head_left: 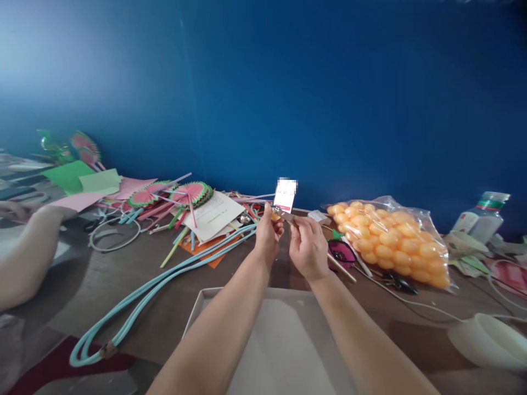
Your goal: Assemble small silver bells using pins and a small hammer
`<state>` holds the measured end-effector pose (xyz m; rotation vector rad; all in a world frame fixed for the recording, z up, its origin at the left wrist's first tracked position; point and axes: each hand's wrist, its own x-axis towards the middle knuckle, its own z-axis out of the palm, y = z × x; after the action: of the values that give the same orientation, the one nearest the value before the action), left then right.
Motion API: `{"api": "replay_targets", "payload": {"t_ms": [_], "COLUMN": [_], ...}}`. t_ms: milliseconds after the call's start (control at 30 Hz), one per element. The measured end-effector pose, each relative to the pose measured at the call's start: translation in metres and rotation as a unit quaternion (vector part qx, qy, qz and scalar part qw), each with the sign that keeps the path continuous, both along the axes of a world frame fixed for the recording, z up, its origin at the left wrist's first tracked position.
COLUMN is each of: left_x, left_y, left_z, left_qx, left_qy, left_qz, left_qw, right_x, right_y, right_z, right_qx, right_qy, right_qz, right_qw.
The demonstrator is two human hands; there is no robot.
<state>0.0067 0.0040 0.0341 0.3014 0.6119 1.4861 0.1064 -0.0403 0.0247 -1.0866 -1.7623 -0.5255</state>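
Note:
Both of my hands meet over the table, above the far end of a shallow grey-white tray (284,312). In a pinch, the thumb and fingers of my left hand (268,237) hold a small orange-gold piece (275,214), whose kind I cannot make out. My right hand (308,244) is closed around a thin brownish strip-like tool (287,216) that reaches left to this piece; most of it is hidden by the fingers. Just behind the fingertips stands a lit phone (284,198). Right of my right hand lies a purple-rimmed item (342,253).
A clear bag of orange balls (391,236) lies right, near a bottle (481,216) and a white cup (489,340). Leftward are paper fans (192,196), a printed sheet (218,214), coloured sticks and a light-blue tube loop (144,291). Another person's arm (31,252) reaches in at far left.

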Motion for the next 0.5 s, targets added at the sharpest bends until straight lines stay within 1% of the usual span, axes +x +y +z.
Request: {"api": "replay_targets", "payload": {"t_ms": [100, 233, 367, 500], "left_x": [0.0001, 0.0006, 0.001, 0.001], "left_y": [0.0007, 0.0015, 0.002, 0.0016], "left_z": [-0.0007, -0.0021, -0.003, -0.003], "left_qx": [-0.007, -0.002, -0.009, -0.005], "left_qy": [0.013, 0.017, 0.024, 0.029], "left_qz": [0.005, 0.003, 0.011, 0.011], "left_qw": [1.0, 1.0, 1.0, 1.0], "right_x": [-0.0002, -0.0004, -0.0002, -0.0003], "right_y": [0.0, -0.0001, -0.0003, -0.0011], "right_z": [0.0002, -0.0001, -0.0003, 0.0001], "right_qx": [0.008, -0.003, 0.008, -0.006], "right_qy": [0.009, -0.002, 0.009, -0.001], "right_qz": [-0.002, 0.0, -0.003, 0.004], "right_qw": [1.0, 1.0, 1.0, 1.0]}}
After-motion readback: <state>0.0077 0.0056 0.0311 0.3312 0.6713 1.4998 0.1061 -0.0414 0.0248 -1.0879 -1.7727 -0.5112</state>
